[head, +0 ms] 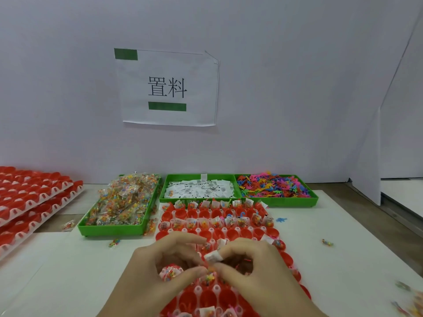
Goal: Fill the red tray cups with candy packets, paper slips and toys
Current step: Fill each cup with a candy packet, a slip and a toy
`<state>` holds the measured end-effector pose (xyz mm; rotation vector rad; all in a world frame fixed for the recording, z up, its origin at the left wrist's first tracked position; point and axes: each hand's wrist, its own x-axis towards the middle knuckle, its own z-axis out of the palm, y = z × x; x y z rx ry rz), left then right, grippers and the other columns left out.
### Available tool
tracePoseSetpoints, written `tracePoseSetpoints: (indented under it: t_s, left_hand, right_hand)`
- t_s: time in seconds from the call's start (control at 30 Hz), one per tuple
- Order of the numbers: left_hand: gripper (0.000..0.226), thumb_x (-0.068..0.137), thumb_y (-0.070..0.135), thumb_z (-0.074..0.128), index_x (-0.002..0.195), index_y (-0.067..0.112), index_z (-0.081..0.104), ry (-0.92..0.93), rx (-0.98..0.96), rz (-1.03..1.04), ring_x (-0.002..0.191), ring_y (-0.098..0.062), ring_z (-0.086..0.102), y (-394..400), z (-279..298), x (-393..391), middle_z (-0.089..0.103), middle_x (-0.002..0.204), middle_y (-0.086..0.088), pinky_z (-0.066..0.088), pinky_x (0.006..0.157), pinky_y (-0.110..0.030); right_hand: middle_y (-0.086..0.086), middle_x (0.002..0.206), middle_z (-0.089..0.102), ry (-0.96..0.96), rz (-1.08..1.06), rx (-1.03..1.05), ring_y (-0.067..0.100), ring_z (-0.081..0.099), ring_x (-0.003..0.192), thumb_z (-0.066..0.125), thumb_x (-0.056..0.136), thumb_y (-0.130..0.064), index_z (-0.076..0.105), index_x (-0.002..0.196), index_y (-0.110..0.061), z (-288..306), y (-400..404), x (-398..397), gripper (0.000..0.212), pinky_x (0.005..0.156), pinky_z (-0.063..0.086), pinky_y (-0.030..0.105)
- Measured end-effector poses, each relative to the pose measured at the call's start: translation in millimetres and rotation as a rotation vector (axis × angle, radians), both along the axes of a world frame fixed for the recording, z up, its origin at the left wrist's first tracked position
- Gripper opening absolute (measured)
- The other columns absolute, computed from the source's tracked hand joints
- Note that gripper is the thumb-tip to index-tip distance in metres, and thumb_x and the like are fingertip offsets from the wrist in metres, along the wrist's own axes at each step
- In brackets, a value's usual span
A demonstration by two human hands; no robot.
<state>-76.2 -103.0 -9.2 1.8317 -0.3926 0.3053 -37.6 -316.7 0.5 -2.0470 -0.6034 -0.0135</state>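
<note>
A red tray of cups (219, 233) lies in front of me, its far rows holding candy packets and paper slips. Both hands hover over its middle rows. My left hand (160, 268) has thumb and fingers curled toward a candy packet (209, 276) above a cup. My right hand (256, 266) pinches a white paper slip (212, 257) between thumb and forefinger, right next to the left fingertips. Another filled cup (170, 272) shows under my left palm. Behind the tray stand three green bins: candy packets (123, 202), paper slips (200, 189) and colourful toys (274, 186).
Stacks of red cup trays (29, 202) sit at the left. Loose candy packets (114, 243) and a blue toy (281, 219) lie on the white mat. More loose pieces lie at the bottom right (409, 303). A white partition with a paper sign (168, 88) closes the back.
</note>
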Motion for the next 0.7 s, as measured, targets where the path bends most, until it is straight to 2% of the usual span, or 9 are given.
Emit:
tracePoseSetpoints:
  t_s: [0.13,0.23,0.37,0.47,0.53,0.63,0.7]
  left_hand:
    - [0.028,0.08,0.023,0.082,0.103,0.038,0.08,-0.174,0.165,0.09,0.081,-0.017,0.075,-1,-5,3,0.077,0.089,0.007,0.062,0.072,-0.03]
    - [0.012,0.085,0.027,0.085,0.096,0.03,0.08,-0.23,0.161,0.103,0.077,-0.02,0.072,-1,-4,5,0.073,0.089,0.005,0.061,0.067,-0.034]
    - [0.019,0.08,0.039,0.081,0.088,0.023,0.076,-0.181,0.065,0.092,0.079,-0.027,0.069,-2,-4,5,0.067,0.095,-0.001,0.059,0.068,-0.034]
    - [0.012,0.085,0.033,0.081,0.092,0.024,0.075,-0.112,0.041,0.072,0.079,-0.025,0.071,0,-6,4,0.072,0.088,-0.005,0.059,0.073,-0.04]
    - [0.014,0.079,0.029,0.081,0.092,0.025,0.075,-0.078,0.036,0.07,0.077,-0.025,0.07,1,-6,3,0.072,0.085,-0.007,0.058,0.075,-0.042]
    - [0.017,0.079,0.03,0.08,0.096,0.028,0.077,-0.051,0.045,0.053,0.081,-0.028,0.07,2,-3,2,0.074,0.088,-0.01,0.058,0.078,-0.043]
    - [0.018,0.079,0.029,0.079,0.097,0.028,0.079,-0.05,0.041,0.058,0.084,-0.029,0.071,3,-2,2,0.075,0.09,-0.011,0.058,0.079,-0.043]
  right_hand:
    - [-0.023,0.1,0.065,-0.136,0.032,-0.106,-0.002,0.064,0.093,0.077,0.09,-0.028,0.08,0.1,-0.033,-1,3,-2,0.011,0.074,0.05,0.011]
    - [-0.021,0.096,0.066,-0.101,0.062,-0.059,0.002,0.066,0.085,0.074,0.093,-0.023,0.081,0.103,-0.034,0,1,-1,0.017,0.067,0.049,0.012]
    - [-0.021,0.089,0.068,-0.019,0.096,-0.051,0.002,0.066,0.082,0.07,0.095,-0.018,0.08,0.104,-0.036,-1,-2,2,0.023,0.066,0.049,0.013]
    - [-0.018,0.093,0.073,0.046,0.138,-0.053,0.008,0.069,0.083,0.06,0.097,-0.008,0.078,0.105,-0.041,4,-6,2,0.038,0.07,0.056,0.022]
    - [-0.014,0.095,0.074,0.052,0.128,-0.04,0.011,0.07,0.085,0.054,0.097,-0.001,0.076,0.105,-0.042,8,-12,3,0.048,0.072,0.058,0.025]
    - [-0.013,0.093,0.074,0.006,0.027,-0.006,0.008,0.07,0.082,0.05,0.096,0.005,0.078,0.099,-0.037,14,-26,17,0.051,0.064,0.054,0.021]
    - [-0.015,0.088,0.075,-0.039,-0.104,-0.011,0.008,0.071,0.078,0.051,0.096,0.005,0.079,0.092,-0.037,18,-34,36,0.05,0.063,0.058,0.025]
